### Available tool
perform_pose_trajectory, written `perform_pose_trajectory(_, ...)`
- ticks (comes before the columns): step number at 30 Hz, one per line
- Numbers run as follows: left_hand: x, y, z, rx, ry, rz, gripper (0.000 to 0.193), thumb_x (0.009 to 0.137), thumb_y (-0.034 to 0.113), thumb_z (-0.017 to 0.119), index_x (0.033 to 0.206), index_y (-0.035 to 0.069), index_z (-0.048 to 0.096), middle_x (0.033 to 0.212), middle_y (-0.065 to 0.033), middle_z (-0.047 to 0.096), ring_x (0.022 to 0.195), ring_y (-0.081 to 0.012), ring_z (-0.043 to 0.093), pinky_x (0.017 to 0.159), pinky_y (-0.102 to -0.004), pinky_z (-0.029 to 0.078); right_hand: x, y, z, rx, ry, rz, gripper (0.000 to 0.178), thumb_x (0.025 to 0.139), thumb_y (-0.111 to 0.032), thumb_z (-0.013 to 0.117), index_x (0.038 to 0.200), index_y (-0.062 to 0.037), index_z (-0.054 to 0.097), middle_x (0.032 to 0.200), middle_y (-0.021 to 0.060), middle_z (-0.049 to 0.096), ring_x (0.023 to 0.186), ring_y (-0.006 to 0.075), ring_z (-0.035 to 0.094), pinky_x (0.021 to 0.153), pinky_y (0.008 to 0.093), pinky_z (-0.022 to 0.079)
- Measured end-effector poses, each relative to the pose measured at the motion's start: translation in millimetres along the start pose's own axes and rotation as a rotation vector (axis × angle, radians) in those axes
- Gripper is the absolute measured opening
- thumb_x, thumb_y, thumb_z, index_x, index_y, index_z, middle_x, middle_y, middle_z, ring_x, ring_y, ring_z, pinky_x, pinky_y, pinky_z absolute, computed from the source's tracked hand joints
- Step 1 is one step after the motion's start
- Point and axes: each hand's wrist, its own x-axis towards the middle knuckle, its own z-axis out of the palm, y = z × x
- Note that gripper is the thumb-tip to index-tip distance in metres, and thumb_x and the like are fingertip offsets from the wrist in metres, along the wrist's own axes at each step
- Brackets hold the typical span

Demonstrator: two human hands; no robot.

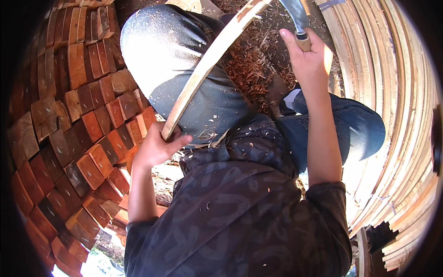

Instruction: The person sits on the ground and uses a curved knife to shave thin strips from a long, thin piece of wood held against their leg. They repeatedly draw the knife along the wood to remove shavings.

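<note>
My left hand [156, 147] is closed round the near end of a long pale wooden strip [201, 69]. The strip slants up and away to the right across my jeans-clad left leg, and the top edge of the view cuts off its far end. Its upper stretch shows a rough, splintered patch. In my right hand [308, 60] is the short wooden handle of a curved-bladed knife [296, 15]. The metal blade rises past the top edge, so its tip is out of sight. Blade and strip are apart here.
Stacked reddish-brown wood blocks [94, 161] form a wall on my left. Long pale boards [369, 55] are piled along my right. Wood shavings [251, 69] cover the ground between my legs, and small chips lie on my clothes.
</note>
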Motion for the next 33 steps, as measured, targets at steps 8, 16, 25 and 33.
perform_pose_trajectory(8, 0.4, -3.1, -1.0, 0.003, -0.005, 0.014, 0.044, 0.077, 0.021, 0.076, 0.054, 0.006, 0.041, 0.050, 0.0042, 0.037, 0.049, -0.0071, 0.034, 0.045, -0.0274, 0.028, 1.1, -3.7, -26.1, 0.258, -0.673, 0.057, 0.033, 0.080, -0.034, 0.073, 0.081, -0.0016, 0.066, 0.053, -0.0059, 0.042, 0.052, 0.0029, 0.037, 0.047, 0.0234, 0.029)
perform_pose_trajectory(16, -0.5, -1.9, -0.1, -0.008, 0.005, -0.008, 0.041, 0.077, 0.021, 0.076, 0.057, 0.007, 0.043, 0.051, 0.0046, 0.038, 0.050, -0.0070, 0.035, 0.045, -0.0271, 0.029, 8.2, -2.4, -11.1, 0.342, -0.560, 0.156, 0.026, 0.084, -0.029, 0.071, 0.086, -0.0026, 0.068, 0.054, -0.0073, 0.046, 0.052, 0.0018, 0.038, 0.047, 0.0232, 0.030)
perform_pose_trajectory(25, 0.1, -1.6, 0.1, -0.003, 0.000, -0.008, 0.043, 0.076, 0.022, 0.077, 0.055, 0.006, 0.043, 0.049, 0.0042, 0.039, 0.050, -0.0068, 0.036, 0.045, -0.0271, 0.029, -5.2, 0.8, 11.1, 0.063, -0.096, -0.050, 0.027, 0.080, -0.027, 0.074, 0.083, -0.0019, 0.067, 0.052, 0.0056, 0.052, 0.049, 0.0077, 0.046, 0.050, 0.0251, 0.040)
perform_pose_trajectory(33, 0.1, -2.4, -0.5, -0.014, -0.010, -0.006, 0.046, 0.078, 0.021, 0.076, 0.054, 0.007, 0.040, 0.049, 0.0046, 0.037, 0.050, -0.0066, 0.033, 0.045, -0.0276, 0.028, 10.2, 5.3, -22.2, 0.115, -0.617, 0.010, 0.034, 0.080, -0.032, 0.074, 0.089, 0.0008, 0.067, 0.054, 0.0001, 0.048, 0.053, 0.0070, 0.042, 0.051, 0.0252, 0.037)
